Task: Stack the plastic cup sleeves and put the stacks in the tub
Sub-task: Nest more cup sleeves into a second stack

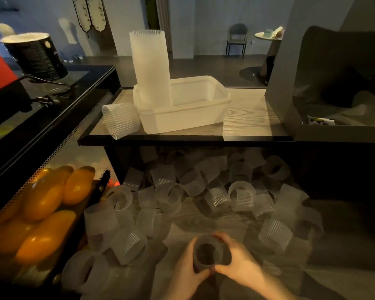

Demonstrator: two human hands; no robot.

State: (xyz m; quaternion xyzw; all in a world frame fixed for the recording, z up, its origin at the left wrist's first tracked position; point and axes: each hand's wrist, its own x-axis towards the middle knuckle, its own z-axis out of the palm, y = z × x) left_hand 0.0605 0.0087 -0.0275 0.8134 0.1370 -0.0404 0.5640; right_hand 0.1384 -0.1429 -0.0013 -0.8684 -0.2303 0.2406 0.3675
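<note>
Both hands grasp 1 ribbed sleeve [208, 253] low over the lower shelf: left hand [187, 270] curls round its left side, right hand [236, 264] round its right. Loose sleeves [169, 197] litter the shelf beyond. Above, a lone sleeve [120, 120] lies beside the tub [188, 118], which holds a tall stack [151, 66].
</note>
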